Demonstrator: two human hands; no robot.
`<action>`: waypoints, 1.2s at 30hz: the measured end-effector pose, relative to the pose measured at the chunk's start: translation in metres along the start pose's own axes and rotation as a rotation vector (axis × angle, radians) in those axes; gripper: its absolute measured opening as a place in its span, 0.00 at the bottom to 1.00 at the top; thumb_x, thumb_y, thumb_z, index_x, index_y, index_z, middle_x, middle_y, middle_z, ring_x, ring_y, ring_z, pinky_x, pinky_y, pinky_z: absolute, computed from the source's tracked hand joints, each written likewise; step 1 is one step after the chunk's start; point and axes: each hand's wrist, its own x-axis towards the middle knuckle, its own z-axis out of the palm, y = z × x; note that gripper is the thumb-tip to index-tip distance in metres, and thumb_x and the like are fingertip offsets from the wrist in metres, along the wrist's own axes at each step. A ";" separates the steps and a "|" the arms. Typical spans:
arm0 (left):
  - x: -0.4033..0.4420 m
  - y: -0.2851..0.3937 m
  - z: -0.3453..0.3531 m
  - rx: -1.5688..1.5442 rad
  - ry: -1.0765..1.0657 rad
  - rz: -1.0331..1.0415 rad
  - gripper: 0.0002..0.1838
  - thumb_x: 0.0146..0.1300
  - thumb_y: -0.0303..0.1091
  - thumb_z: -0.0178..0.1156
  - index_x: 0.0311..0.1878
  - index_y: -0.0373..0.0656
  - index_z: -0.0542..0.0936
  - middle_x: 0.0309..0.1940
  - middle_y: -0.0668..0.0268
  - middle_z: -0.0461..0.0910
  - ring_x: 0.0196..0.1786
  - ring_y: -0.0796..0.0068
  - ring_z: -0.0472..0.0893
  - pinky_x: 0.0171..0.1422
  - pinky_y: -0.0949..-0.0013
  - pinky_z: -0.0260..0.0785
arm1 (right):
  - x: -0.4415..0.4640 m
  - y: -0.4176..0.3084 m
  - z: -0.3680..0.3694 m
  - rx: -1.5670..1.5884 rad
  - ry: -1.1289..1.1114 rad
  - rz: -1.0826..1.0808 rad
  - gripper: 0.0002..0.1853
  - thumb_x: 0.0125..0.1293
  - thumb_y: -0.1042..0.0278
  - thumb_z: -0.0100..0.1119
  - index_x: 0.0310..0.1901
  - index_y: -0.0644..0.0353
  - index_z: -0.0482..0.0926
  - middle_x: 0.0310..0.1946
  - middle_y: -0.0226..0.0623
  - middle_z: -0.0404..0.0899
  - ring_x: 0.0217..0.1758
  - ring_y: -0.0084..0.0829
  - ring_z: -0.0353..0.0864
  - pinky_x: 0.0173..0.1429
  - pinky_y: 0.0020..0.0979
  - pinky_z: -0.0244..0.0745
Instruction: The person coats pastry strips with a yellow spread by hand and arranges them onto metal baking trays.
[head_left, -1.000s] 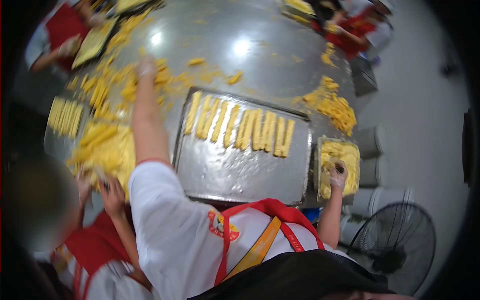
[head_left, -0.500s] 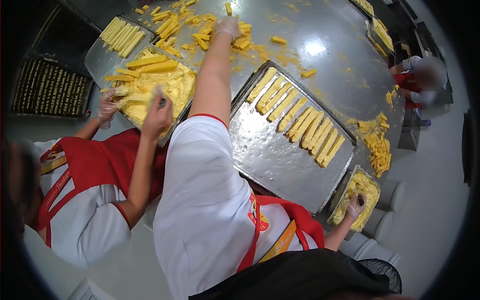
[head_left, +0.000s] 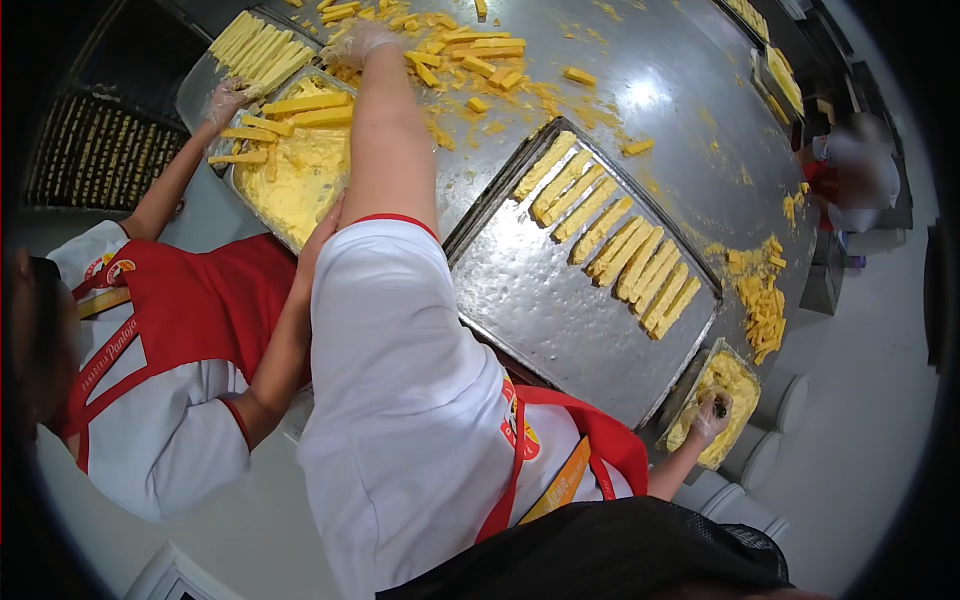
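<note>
My left hand (head_left: 365, 42), in a clear glove, reaches over the pile of yellow sticks (head_left: 440, 52) at the back of the metal table. Its fingers look stretched out and somewhat blurred, touching or just above the sticks. My right hand (head_left: 712, 415), also gloved, is closed round a dark-handled tool (head_left: 721, 407) whose working end is hidden. It stays over a rectangular tub (head_left: 680, 428) of yellow cream (head_left: 735, 380). Between my arms, a metal baking tray (head_left: 540, 310) carries a row of cream-coated sticks (head_left: 600, 225) along its far side.
On my left, a co-worker's gloved hand (head_left: 225, 100) touches a tray of pale sticks (head_left: 262, 55). A cream-filled tray (head_left: 290, 185) with sticks laid across it stands beside my left arm. More yellow sticks (head_left: 760, 300) lie at the table's right edge. Another person (head_left: 855, 170) works far right.
My left hand has moved left across the stick pile. The co-worker's left hand has gone from the cream tray to the pale sticks. My right hand stays at the tub.
</note>
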 end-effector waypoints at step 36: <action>-0.020 -0.004 0.033 -0.469 0.024 0.215 0.19 0.63 0.40 0.53 0.53 0.41 0.76 0.50 0.60 0.78 0.50 0.63 0.77 0.50 0.63 0.72 | -0.008 -0.010 0.008 0.040 -0.011 0.122 0.08 0.57 0.79 0.55 0.39 0.64 0.74 0.34 0.32 0.75 0.39 0.24 0.72 0.46 0.24 0.70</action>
